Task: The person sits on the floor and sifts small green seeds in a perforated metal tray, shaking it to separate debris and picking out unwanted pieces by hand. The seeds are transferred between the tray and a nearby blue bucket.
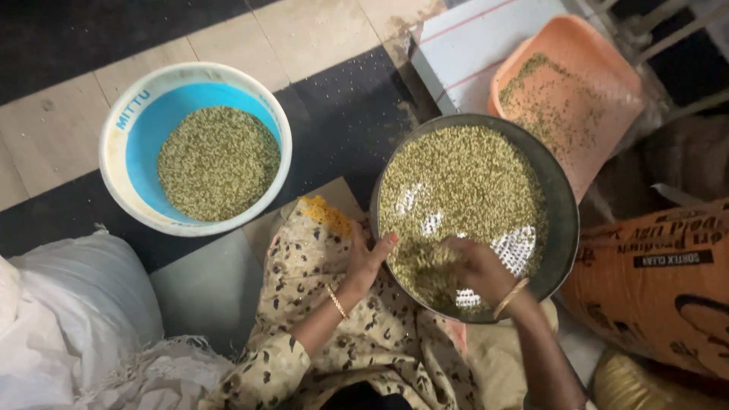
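A round metal sieve pan (562, 190) full of small greenish grain (463, 175) rests on my lap. My left hand (366, 258) grips the pan's near-left rim, thumb over the edge. Inside the pan, my right hand (478, 267) lies on the grain at the near side, fingers curled over a heap of it. Bare mesh shows through beside that hand. Both wrists carry gold bangles.
A blue plastic bucket (121, 175) holding more grain stands on the floor to the left. An orange tray (600, 61) with scattered grain lies at the upper right. An orange printed sack (661, 304) is on the right, a white sack (68, 304) at the lower left.
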